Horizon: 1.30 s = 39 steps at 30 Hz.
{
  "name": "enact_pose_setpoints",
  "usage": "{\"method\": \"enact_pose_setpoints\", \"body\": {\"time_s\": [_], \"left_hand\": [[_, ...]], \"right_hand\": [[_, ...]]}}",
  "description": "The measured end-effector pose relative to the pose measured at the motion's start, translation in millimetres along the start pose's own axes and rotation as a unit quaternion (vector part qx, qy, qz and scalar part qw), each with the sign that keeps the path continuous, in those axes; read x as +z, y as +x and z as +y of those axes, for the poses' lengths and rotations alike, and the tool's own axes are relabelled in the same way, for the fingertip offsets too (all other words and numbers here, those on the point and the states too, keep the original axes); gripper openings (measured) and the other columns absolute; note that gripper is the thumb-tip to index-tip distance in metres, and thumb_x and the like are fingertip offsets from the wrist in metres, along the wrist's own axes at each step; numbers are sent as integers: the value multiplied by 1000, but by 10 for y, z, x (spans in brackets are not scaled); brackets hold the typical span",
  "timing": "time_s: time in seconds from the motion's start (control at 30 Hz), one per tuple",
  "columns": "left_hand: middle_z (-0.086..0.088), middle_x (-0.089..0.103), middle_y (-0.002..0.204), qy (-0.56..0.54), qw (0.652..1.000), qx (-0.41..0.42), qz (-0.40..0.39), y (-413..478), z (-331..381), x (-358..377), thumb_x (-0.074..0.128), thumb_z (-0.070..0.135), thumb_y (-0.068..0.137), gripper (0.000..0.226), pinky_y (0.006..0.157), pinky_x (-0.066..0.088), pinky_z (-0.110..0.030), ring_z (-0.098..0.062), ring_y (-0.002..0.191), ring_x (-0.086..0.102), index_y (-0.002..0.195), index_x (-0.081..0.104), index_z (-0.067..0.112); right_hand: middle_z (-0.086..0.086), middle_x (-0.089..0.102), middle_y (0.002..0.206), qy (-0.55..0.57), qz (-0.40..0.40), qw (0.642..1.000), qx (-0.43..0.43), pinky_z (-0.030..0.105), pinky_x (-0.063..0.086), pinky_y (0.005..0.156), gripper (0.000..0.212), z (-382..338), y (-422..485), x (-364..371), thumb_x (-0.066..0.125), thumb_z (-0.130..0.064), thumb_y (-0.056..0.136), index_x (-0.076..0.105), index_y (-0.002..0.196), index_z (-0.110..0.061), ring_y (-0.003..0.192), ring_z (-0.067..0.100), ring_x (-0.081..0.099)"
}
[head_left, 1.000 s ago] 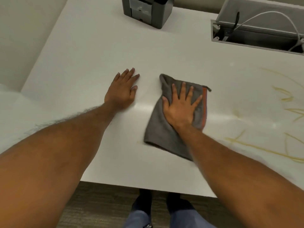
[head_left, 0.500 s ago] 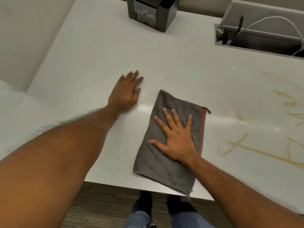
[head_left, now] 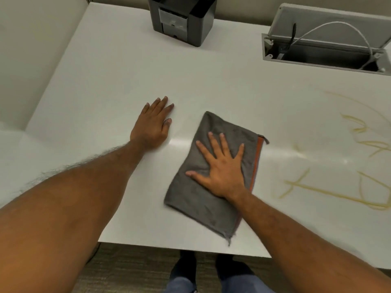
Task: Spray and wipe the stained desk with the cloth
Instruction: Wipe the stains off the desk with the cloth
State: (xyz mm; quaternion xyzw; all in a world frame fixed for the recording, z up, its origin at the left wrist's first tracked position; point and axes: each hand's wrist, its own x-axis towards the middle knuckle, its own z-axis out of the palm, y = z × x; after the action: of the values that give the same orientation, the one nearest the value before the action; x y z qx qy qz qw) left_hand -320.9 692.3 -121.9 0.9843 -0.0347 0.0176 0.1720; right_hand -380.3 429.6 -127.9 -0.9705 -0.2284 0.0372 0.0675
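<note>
A grey cloth (head_left: 194,199) with an orange edge lies flat on the white desk (head_left: 118,81) near its front edge. My right hand (head_left: 222,170) presses down on the cloth with fingers spread. My left hand (head_left: 154,125) rests flat on the bare desk to the left of the cloth, fingers together, holding nothing. Yellow-brown stain lines (head_left: 330,191) streak the desk to the right of the cloth. No spray bottle is in view.
A dark grey box-shaped device (head_left: 182,17) stands at the back centre. An open cable hatch (head_left: 325,49) with a white cable sits at the back right. The desk's front edge runs just below the cloth; my feet show on the floor beneath.
My right hand dragged the cloth from farther up the desk toward the front edge, and its fingers now point more to the left. My left hand stayed planted.
</note>
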Motion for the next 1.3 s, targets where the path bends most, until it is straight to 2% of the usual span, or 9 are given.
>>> {"method": "enact_pose_setpoints", "body": {"time_s": [0.17,0.3,0.47,0.53,0.73,0.9,1.13,1.23,1.3], "left_hand": [[-2,23,163,6,1000,-5,7,12,-19,36,29,34,99,55,123,10,-41,-20,151,18,152,33,20],[-1,25,162,6,1000,-3,12,27,-46,61,31,34,97,55,123,9,-39,-20,150,19,150,36,20],[-3,27,161,3,1000,-2,9,20,-32,34,32,33,97,55,122,10,-39,-22,149,22,150,37,19],[-2,25,162,4,1000,-1,8,17,-29,24,31,34,97,55,123,9,-38,-20,150,20,151,36,20],[0,25,162,1,1000,-5,14,18,-28,37,31,33,97,55,123,7,-37,-19,150,18,150,37,21],[-3,28,161,0,1000,-1,14,21,-31,24,35,32,96,54,123,11,-40,-22,149,22,149,39,19],[-8,31,159,-8,1000,9,5,18,-18,-24,38,30,96,53,122,14,-43,-27,148,25,147,42,16],[-7,29,160,-10,1000,5,4,16,-21,-32,37,30,97,53,122,12,-42,-25,149,23,148,41,16],[-6,28,161,-10,1000,6,5,12,-18,-27,37,29,98,52,122,11,-41,-24,149,22,149,40,17]], "right_hand": [[-4,0,168,12,-8,994,110,75,-8,109,97,412,606,-157,14,-97,73,11,155,-45,154,24,-8],[1,-8,167,9,-36,988,152,78,-10,106,109,270,1079,-200,4,-100,65,4,156,-41,152,32,-13],[1,0,168,-12,-19,999,-29,77,0,108,98,-74,540,-66,18,-94,74,9,156,-42,153,32,-8],[-3,6,168,0,9,998,-59,76,4,109,93,67,162,-5,26,-93,76,15,155,-44,154,27,-4],[-7,6,167,-13,9,993,117,74,1,112,94,891,242,-176,20,-95,73,13,154,-47,154,22,-2],[1,-4,168,18,-33,976,214,78,-5,107,106,661,1106,-266,9,-97,69,6,157,-38,153,32,-9],[8,7,167,4,-13,1000,12,78,-1,107,98,-646,435,17,21,-90,77,18,157,-33,152,38,-2],[4,6,167,11,0,997,-76,79,2,106,100,-669,-160,114,27,-93,75,19,156,-35,153,34,-3],[-2,10,167,13,8,996,-83,78,3,107,99,-427,-376,112,29,-95,73,21,155,-40,154,29,-2]]}}
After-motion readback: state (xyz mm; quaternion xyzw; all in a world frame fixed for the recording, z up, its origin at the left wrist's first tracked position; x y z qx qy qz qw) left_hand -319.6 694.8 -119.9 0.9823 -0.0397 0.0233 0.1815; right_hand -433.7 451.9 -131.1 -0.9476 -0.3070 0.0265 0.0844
